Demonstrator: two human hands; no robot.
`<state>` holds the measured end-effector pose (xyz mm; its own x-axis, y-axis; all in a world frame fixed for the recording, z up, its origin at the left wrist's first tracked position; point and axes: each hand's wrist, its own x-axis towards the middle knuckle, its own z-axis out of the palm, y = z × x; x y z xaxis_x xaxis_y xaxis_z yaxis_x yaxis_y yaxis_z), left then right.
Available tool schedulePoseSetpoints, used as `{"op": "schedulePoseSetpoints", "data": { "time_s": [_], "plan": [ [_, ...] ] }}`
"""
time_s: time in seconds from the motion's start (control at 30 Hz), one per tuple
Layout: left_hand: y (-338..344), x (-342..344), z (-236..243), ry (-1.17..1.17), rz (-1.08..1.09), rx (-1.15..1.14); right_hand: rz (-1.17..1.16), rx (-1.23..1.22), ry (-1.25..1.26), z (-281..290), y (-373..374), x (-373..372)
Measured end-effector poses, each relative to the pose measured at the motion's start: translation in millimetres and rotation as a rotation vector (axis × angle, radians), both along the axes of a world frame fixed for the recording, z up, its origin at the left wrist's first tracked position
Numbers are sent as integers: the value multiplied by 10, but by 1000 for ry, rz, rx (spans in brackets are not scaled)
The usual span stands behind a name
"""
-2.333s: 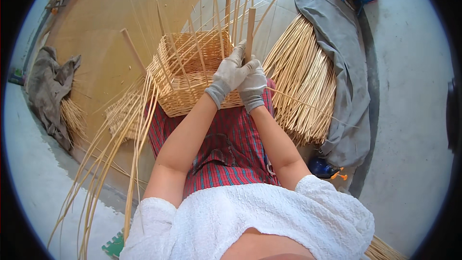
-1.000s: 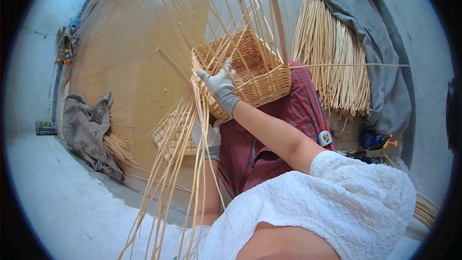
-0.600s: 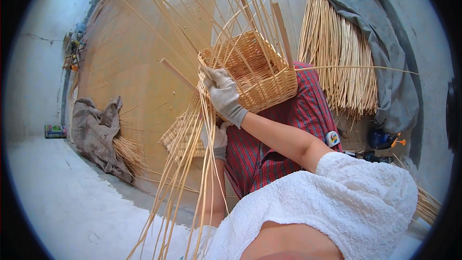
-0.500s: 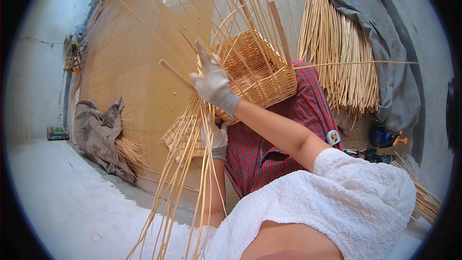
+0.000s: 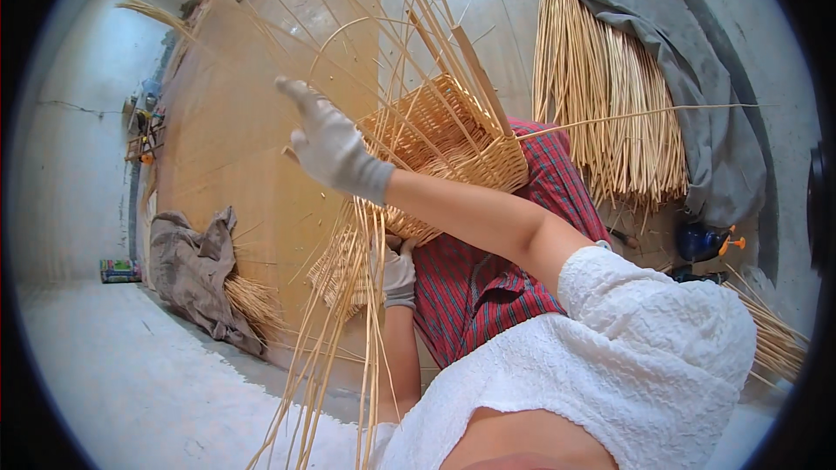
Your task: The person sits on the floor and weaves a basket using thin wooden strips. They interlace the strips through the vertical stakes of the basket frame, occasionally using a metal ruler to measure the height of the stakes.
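Wicker basket [image 5: 501, 165] sits tilted on the checked cloth [image 5: 488, 300], seemingly mid-weave, right hand [image 5: 335, 144] at its left with thumb and forefinger apart, left hand [image 5: 399, 277] near loose canes [image 5: 365, 219], both grips unclear from here, the next move probably wanting one cane guided snugly.

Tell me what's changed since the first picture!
The white-gloved right hand let go of the flat tan wooden post and swung left across the rectangular tan wicker basket. The white-gloved left hand did too, dropping partly behind pale rods. The basket still rests on red plaid cloth.
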<state>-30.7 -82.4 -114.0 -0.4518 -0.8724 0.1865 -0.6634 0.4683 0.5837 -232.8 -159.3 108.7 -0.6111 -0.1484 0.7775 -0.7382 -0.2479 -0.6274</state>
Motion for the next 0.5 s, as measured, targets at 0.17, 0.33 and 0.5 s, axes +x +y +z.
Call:
{"op": "schedulePoseSetpoints", "data": {
  "time_s": [0.17,0.33,0.5],
  "plan": [
    [62,-15,191,72,47,161,411,716,300,585,116,180],
    [14,127,-105,61,-129,-142,1061,321,365,883,518,509],
    [3,103,-28,-10,59,22,1069,103,51,932,462,330]
  ]
}}
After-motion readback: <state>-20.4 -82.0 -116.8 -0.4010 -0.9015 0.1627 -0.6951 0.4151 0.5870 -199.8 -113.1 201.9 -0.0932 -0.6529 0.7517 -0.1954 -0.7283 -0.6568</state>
